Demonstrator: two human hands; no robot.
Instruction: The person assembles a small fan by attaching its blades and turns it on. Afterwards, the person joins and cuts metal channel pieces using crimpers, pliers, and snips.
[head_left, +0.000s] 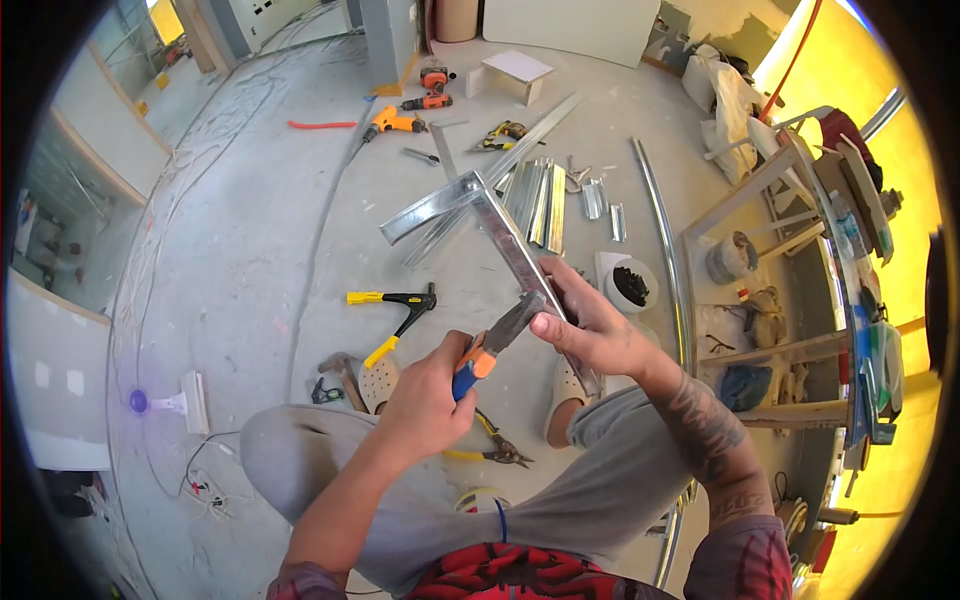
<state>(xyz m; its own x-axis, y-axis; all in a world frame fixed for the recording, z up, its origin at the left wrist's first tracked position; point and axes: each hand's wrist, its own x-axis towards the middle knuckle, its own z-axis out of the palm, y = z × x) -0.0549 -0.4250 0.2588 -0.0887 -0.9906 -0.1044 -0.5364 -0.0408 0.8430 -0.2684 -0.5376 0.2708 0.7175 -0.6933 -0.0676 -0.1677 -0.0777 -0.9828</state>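
My left hand (425, 405) is wrapped round the blue and orange handle of a hand tool (507, 330) with a dark, broad metal head. That head touches the edge of a bent metal profile (512, 245). My right hand (592, 325) grips the lower part of the profile, thumb near the tool's head. The profile's other arm (430, 210) points to the left, joined at a corner. Below, yellow-handled snips (500, 450) lie on the floor between my legs. A black and yellow tool (405, 315) rests beyond my left hand.
Cut metal strips (537, 205) and long profiles (655, 220) lie on the floor. Farther off are an orange-yellow drill (390, 123) and a small white stool (518, 68). A white bucket (645, 270) holds dark pieces. A wooden rack (800, 355) stands at right.
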